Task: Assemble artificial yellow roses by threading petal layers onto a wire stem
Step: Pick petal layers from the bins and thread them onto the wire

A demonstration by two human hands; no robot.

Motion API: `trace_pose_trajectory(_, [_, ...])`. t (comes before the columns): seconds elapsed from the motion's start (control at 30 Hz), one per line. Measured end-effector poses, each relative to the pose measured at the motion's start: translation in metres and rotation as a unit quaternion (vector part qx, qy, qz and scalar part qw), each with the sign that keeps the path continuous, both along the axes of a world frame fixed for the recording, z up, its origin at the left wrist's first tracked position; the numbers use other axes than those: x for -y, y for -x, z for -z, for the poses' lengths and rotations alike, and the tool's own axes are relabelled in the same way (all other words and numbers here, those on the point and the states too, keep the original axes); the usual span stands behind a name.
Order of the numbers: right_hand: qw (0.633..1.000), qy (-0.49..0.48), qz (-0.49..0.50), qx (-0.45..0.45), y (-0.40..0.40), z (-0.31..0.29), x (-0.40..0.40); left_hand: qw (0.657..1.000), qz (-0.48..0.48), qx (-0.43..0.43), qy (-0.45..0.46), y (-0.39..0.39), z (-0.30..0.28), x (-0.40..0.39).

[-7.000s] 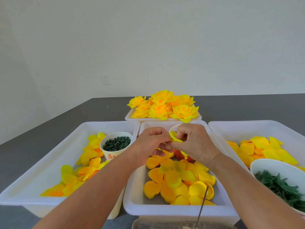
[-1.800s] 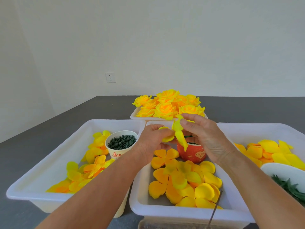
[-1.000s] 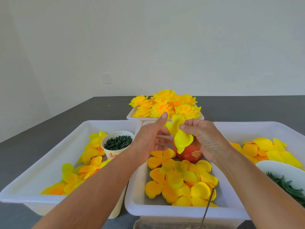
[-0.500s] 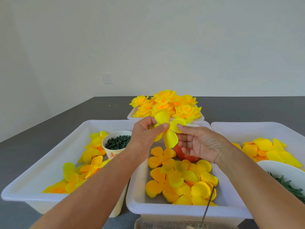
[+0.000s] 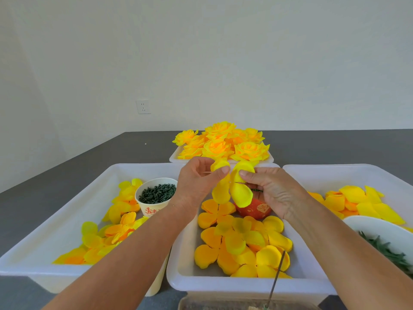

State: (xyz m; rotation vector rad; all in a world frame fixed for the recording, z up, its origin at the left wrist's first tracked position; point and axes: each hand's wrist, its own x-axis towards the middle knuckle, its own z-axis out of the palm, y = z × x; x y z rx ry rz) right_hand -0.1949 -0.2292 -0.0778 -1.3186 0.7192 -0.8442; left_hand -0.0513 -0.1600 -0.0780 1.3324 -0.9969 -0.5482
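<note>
Petal layer [image 5: 231, 186] pinched between raised left hand [image 5: 199, 182] and right hand [image 5: 271, 191].

Middle tray [image 5: 178, 274]: bare floor along its left wall. Obstructions: loose petals [image 5: 241, 245] across the centre, red cup [image 5: 254, 209] at the far end, thin rod [image 5: 276, 278] rising at the near right corner.

The petal layer [image 5: 232, 186] is partly covered by the left hand [image 5: 196, 184] and right hand [image 5: 272, 191]; any stem within it cannot be seen. The red cup [image 5: 253, 209] sits mostly behind the petals and right hand. The frame's right edge cuts off the white bowl [image 5: 380, 229]. The bottom edge crops the brown tray [image 5: 223, 305].
</note>
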Motion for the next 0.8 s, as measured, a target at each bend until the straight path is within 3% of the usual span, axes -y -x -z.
trace_pose_trajectory(0.17, [0.998, 0.013, 0.027, -0.046, 0.0001, -0.0009, -0.0031, 0.987, -0.065, 0.129, 0.065, -0.0014, 0.0020, -0.0037])
trace_pose_trajectory(0.4, [0.997, 0.039, 0.018, -0.060, 0.0013, -0.0006, -0.0051, 0.965, 0.039, 0.257, 0.037, 0.0068, 0.0067, -0.0056])
trace_pose_trajectory(0.8, [0.999, 0.006, -0.029, -0.028, 0.0010, -0.0009, -0.0039, 0.959, 0.043, 0.280, 0.020, 0.0049, 0.0085, -0.0036])
